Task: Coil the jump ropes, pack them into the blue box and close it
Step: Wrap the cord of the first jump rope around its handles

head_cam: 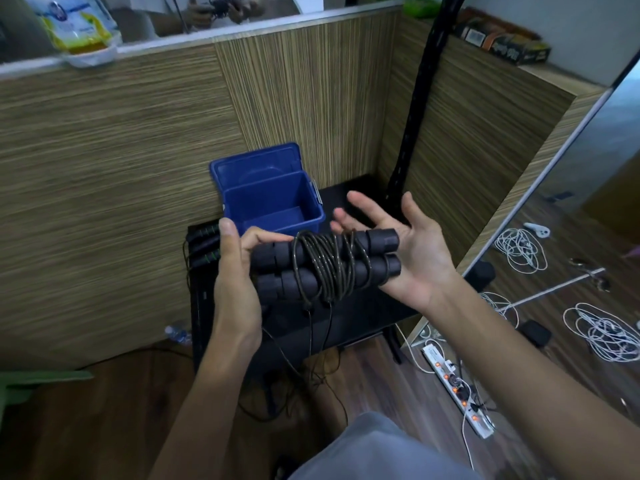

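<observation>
Head view: two hands are holding a partly coiled jump rope (325,263) just near of an open blue box (273,202).

Its two black foam handles are lying side by side, long axis running left to right, with cord wound around their middle and loose cord hanging down toward the floor. Left hand (235,271) is clamping the left ends, thumb up and fingers wrapped behind. Right hand (401,244) is resting open, palm up, fingers spread apart, cradling the right ends without closing. Box is sitting directly beyond the bundle on a dark table (349,306), lid (256,164) tipped back, interior looking empty. More rope handles (204,245) are lying left of the box.
</observation>
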